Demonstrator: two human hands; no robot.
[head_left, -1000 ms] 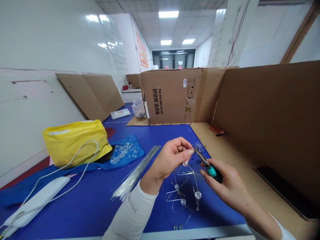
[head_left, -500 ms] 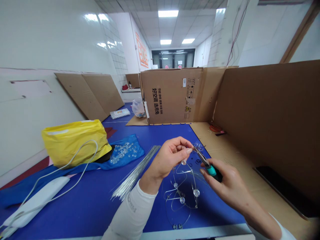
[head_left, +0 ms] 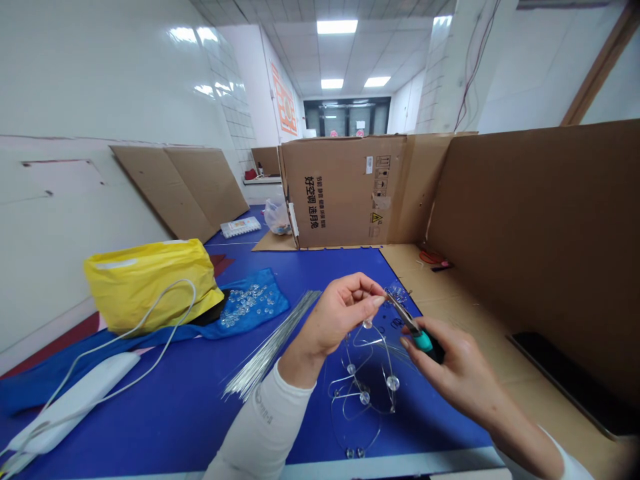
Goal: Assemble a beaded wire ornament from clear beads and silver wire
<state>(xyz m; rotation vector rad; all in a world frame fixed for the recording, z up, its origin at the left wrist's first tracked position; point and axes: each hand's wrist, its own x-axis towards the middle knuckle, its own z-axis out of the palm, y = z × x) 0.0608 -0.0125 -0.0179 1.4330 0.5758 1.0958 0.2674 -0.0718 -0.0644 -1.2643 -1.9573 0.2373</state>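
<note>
Noted at the pinch: our left hand [head_left: 345, 307] has thumb and index closed at the top end of the beaded wire frame [head_left: 393, 383], which trails from the fingertips towards 6 to 7 o'clock; our right hand [head_left: 457, 353] is wrapped around the pliers [head_left: 411, 327], whose long axis slants from 10 o'clock at the tips to 4 o'clock at the handles; the tips meet the left fingertips (whether wire sits between the jaws, we cannot tell); the frame's top is thus nearer our left hand, with the pliers coming in from its right; the lowest beads lie just inside the near edge [head_left: 420, 461] of the blue tabletop [head_left: 320, 427], at 6 o'clock; a pile of small rings [head_left: 397, 294] lies close beyond the tips, at 1 to 2 o'clock; the wire bundle [head_left: 273, 347] bounds the left forearm at 9 o'clock; we judge the roomiest side to be 12 o'clock, over bare blue up to the carton [head_left: 345, 193].
</note>
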